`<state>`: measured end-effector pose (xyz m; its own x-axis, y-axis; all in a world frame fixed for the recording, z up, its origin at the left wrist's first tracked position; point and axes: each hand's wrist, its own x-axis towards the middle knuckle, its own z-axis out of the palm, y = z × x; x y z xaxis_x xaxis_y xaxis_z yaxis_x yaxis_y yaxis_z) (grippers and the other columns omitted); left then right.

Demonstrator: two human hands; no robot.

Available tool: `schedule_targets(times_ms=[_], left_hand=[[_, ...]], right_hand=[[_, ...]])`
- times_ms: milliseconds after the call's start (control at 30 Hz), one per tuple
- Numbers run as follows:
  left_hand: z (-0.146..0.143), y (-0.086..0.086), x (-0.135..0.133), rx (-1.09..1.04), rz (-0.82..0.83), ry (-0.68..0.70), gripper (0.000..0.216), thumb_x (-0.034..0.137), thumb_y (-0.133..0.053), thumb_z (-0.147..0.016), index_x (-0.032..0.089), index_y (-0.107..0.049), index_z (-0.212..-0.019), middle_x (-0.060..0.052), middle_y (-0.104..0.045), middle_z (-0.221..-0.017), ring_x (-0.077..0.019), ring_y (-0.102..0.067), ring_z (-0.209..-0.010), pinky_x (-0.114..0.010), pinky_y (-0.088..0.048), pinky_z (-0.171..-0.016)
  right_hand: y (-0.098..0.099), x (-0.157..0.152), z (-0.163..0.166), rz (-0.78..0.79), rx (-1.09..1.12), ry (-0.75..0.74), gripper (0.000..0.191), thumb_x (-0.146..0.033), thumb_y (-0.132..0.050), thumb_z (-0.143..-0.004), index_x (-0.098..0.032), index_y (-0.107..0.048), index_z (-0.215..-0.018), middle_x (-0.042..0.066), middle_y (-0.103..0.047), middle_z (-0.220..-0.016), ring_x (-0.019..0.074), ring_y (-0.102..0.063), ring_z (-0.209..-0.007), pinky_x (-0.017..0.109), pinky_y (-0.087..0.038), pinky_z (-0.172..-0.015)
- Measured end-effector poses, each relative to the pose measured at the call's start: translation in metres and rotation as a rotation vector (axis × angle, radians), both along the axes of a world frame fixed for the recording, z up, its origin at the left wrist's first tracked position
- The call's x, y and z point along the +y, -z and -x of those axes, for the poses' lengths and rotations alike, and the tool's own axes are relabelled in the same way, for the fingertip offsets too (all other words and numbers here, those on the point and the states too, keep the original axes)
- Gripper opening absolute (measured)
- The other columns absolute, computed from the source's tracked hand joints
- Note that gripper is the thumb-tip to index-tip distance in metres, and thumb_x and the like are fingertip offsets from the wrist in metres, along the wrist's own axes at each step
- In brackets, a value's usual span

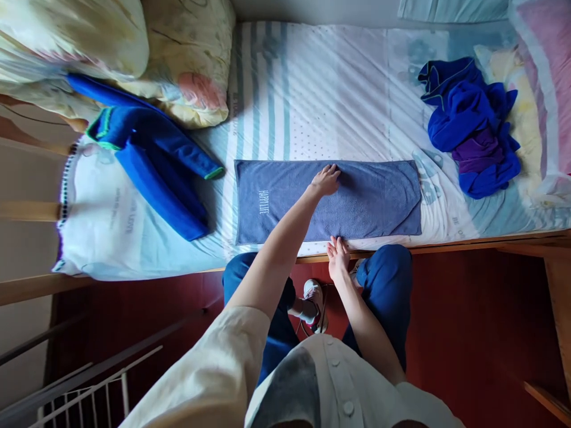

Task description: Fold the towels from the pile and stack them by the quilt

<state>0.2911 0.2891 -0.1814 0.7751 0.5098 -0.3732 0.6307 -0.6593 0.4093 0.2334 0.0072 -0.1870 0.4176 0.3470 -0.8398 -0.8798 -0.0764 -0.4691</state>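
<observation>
A blue-grey towel (375, 199) with white "HAPPY LIFE" lettering lies spread flat along the near side of the bed. My left hand (326, 179) reaches across it and rests palm down near the middle of its far edge, fingers slightly bent and apart on the cloth. A shallow dip shows in the towel beside the fingertips. My right hand (339, 260) is at the towel's near edge, palm turned up and fingers loosely extended, with the fingertips at the hem. Nothing shows gripped in either hand.
A blue garment with green trim (156, 172) lies to the left, beside floral bedding (191, 77). Crumpled blue and purple clothing (475, 128) lies at the right, near a pink pillow (546, 71). The wooden bed edge (455, 245) runs in front of my knees.
</observation>
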Motion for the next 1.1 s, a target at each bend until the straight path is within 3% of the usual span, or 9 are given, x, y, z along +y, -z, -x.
schedule_targets(times_ms=[200, 367, 467, 733, 900, 1100], left_hand=[[-0.022, 0.002, 0.022, 0.025, 0.043, -0.03, 0.062, 0.031, -0.048, -0.102, 0.011, -0.041, -0.16, -0.019, -0.026, -0.175, -0.0391, -0.021, -0.162, -0.063, -0.026, -0.13], [-0.036, -0.015, 0.023, 0.116, 0.0, -0.071, 0.058, 0.023, -0.043, -0.103, 0.008, -0.04, -0.159, -0.022, -0.045, -0.161, -0.0388, -0.036, -0.153, -0.062, -0.033, -0.125], [-0.04, -0.021, 0.023, 0.14, -0.057, -0.111, 0.058, 0.021, -0.042, -0.103, 0.006, -0.038, -0.159, -0.025, -0.051, -0.153, -0.0389, -0.035, -0.153, -0.062, -0.031, -0.126], [-0.05, -0.021, 0.029, 0.125, -0.062, -0.113, 0.052, 0.023, -0.043, -0.105, 0.005, -0.045, -0.154, -0.026, -0.045, -0.154, -0.041, -0.038, -0.151, -0.065, -0.033, -0.122], [-0.053, -0.038, 0.023, 0.195, -0.072, -0.175, 0.052, 0.028, -0.045, -0.105, 0.012, -0.048, -0.154, -0.024, -0.048, -0.152, -0.0409, -0.047, -0.145, -0.057, -0.04, -0.119], [-0.052, -0.048, 0.018, 0.095, -0.091, -0.29, 0.043, 0.03, -0.045, -0.106, 0.02, -0.053, -0.147, -0.018, -0.062, -0.137, -0.0344, -0.06, -0.13, -0.047, -0.047, -0.108]], right_hand=[[-0.003, -0.001, 0.003, -0.026, 0.011, -0.016, 0.025, -0.045, -0.067, -0.099, -0.025, -0.069, -0.113, 0.008, -0.075, -0.137, 0.0162, -0.077, -0.108, 0.031, -0.062, -0.096], [-0.008, -0.002, 0.004, -0.045, 0.041, -0.005, 0.022, -0.042, -0.065, -0.1, -0.025, -0.068, -0.114, 0.007, -0.073, -0.141, 0.0154, -0.077, -0.107, 0.031, -0.062, -0.097], [-0.01, -0.002, 0.003, -0.06, 0.045, -0.019, 0.023, -0.041, -0.064, -0.1, -0.026, -0.067, -0.117, 0.007, -0.071, -0.144, 0.015, -0.077, -0.107, 0.031, -0.061, -0.098], [-0.01, -0.002, 0.003, -0.06, 0.089, -0.003, 0.022, -0.038, -0.061, -0.102, -0.026, -0.065, -0.121, 0.007, -0.067, -0.149, 0.0141, -0.077, -0.109, 0.03, -0.06, -0.1], [-0.011, 0.0, 0.003, -0.09, 0.099, 0.008, 0.025, -0.042, -0.066, -0.1, -0.026, -0.066, -0.119, 0.007, -0.068, -0.148, 0.0148, -0.077, -0.107, 0.03, -0.061, -0.097], [-0.018, 0.002, 0.002, -0.181, 0.132, -0.001, 0.021, -0.041, -0.06, -0.103, -0.026, -0.069, -0.115, 0.004, -0.066, -0.151, 0.0151, -0.076, -0.108, 0.031, -0.061, -0.099]])
